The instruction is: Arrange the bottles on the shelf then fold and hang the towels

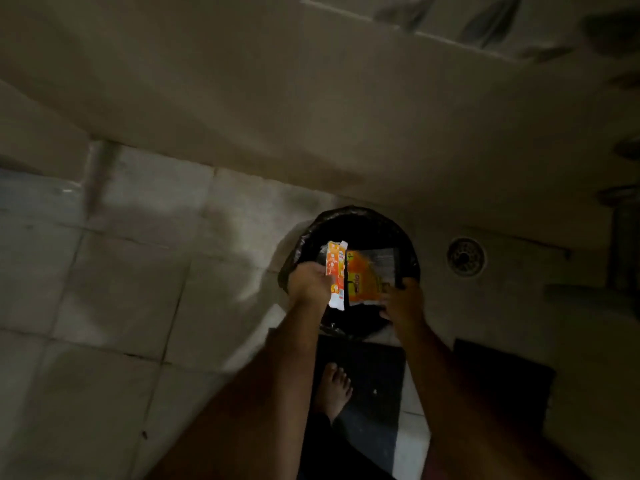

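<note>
A dim tiled floor (114,278) is viewed from above, with a round bin lined with a black bag (349,220) standing at the foot of the far wall. An orange-and-white carton (336,273) is held upright over the bin's left half, its left edge pinched by the curled fingers of the left hand (309,284). Just to its right, touching or nearly so, an orange packet with a clear panel (369,275) is gripped at its near right corner by the right hand (401,301). A floor drain (465,257) is seen right of the bin, and a bare foot (333,388) on a dark mat (377,368) nearer. No bottles or towels are shown.
</note>
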A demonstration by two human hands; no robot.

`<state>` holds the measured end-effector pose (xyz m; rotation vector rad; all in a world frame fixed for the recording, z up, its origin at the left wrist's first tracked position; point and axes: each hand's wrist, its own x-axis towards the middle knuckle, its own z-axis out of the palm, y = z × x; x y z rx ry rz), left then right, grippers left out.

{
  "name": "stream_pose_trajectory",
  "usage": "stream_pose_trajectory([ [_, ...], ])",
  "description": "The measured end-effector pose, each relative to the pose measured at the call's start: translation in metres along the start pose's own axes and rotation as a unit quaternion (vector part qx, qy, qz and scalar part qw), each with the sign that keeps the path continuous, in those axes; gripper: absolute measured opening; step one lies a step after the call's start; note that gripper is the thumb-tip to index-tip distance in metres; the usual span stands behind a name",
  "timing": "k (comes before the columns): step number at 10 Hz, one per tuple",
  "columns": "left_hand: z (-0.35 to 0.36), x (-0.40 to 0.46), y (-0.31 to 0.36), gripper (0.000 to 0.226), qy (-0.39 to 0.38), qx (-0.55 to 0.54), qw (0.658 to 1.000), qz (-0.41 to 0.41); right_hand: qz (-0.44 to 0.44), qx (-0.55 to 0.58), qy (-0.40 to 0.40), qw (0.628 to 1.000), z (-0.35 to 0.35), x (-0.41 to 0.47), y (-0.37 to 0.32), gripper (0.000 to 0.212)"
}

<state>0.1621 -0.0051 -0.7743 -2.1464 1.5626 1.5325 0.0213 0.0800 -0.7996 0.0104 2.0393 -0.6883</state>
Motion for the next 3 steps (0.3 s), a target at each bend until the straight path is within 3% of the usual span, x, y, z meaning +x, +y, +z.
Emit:
stream_pose_trajectory([
  [1,0.023,0.021,0.000,0.023,0.009,0.015,1.000,0.008,-0.028,-0.073,0.014,0.997,0.013,0.053,0.023,0.055],
  [3,0.017,0.017,0.002,0.035,0.025,0.063,0.998,-0.017,-0.026,-0.195,0.008,0.981,0.019,0.017,-0.006,0.055],
])
